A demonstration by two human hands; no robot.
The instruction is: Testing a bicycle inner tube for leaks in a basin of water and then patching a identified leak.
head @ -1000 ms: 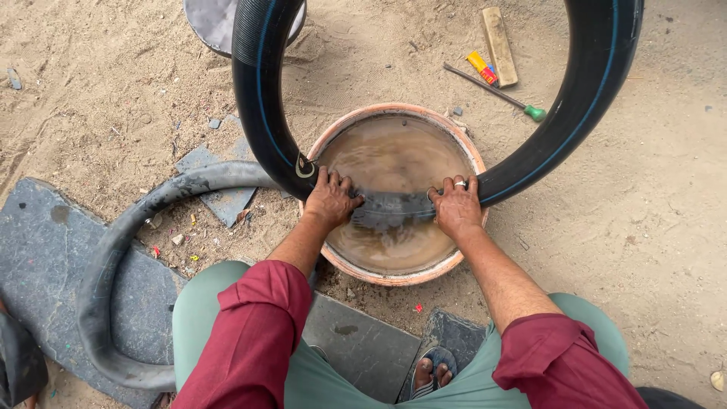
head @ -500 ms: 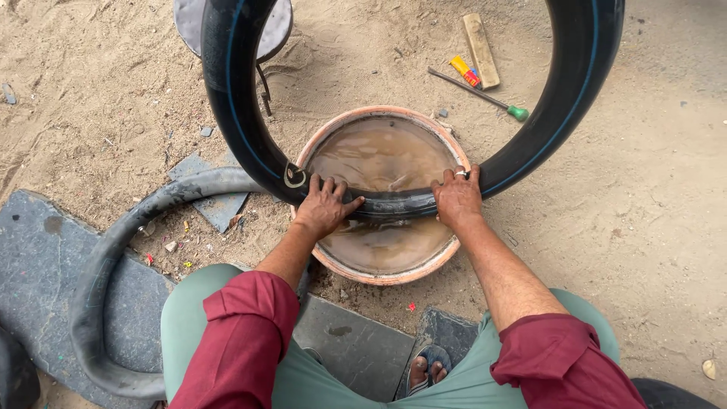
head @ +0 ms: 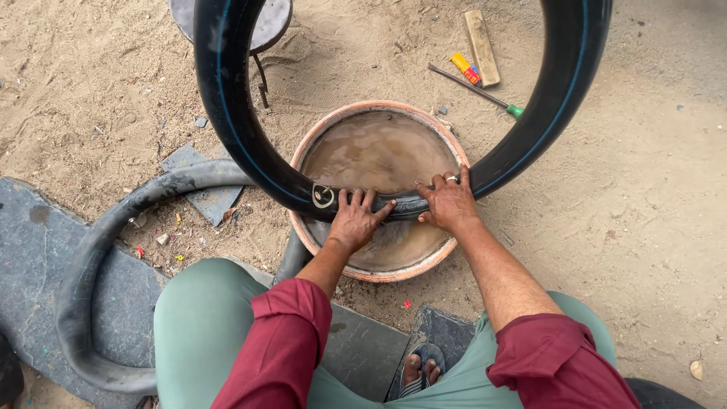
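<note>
the inflated black inner tube [head: 227, 113] now sits higher than a sec ago: its lowest stretch rides at the water line across the near half of the round clay-coloured basin [head: 303, 148], where earlier that part was pushed down under the muddy water w/ both hands wet over it. so the dunked section is up again, & the hands have slid along the rubber.

left hand [head: 354, 218] lies flat on the tube, fingers spread & curled over the top, just right of the round valve patch [head: 324, 196]; clamped on the tube, pressing not pinching. right hand [head: 448, 203] grips the same stretch a little further along, fingers wrapped over it, ring on one finger; also closed on the tube. both hands close together, near the basin's middle.

the rest of the tube stands up as a big loop, leaning away from the person, blue line running round it. a second, limp tube [head: 91, 257] lies on the sand & the dark slab at left. beyond the basin: a screwdriver w/ green handle [head: 477, 91], a wood block [head: 482, 36], a small yellow-red thing beside it. ground is sand.
</note>
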